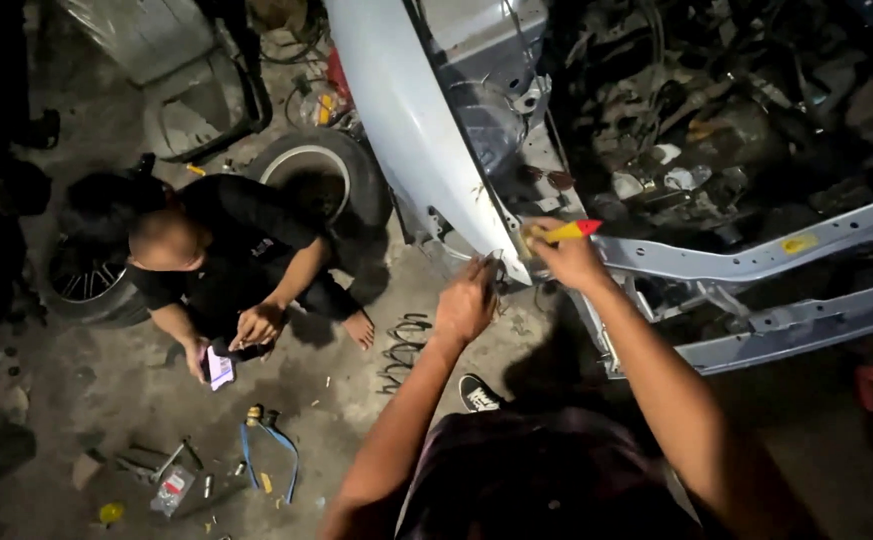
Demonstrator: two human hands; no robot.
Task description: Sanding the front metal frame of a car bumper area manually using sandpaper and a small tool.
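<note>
Head view: looks steeply down from above the person's own arms, close over them.
Faces: the car's front corner, floor further below on the left.

1. The screwdriver has a yellow handle with a red end cap. It lies nearly level, red end pointing right, gripped in the right hand; its shaft is hidden.
2. The fender is a pale, curved body panel running diagonally down to a narrow lower tip, where the left hand touches its edge, just beside the screwdriver.
</note>
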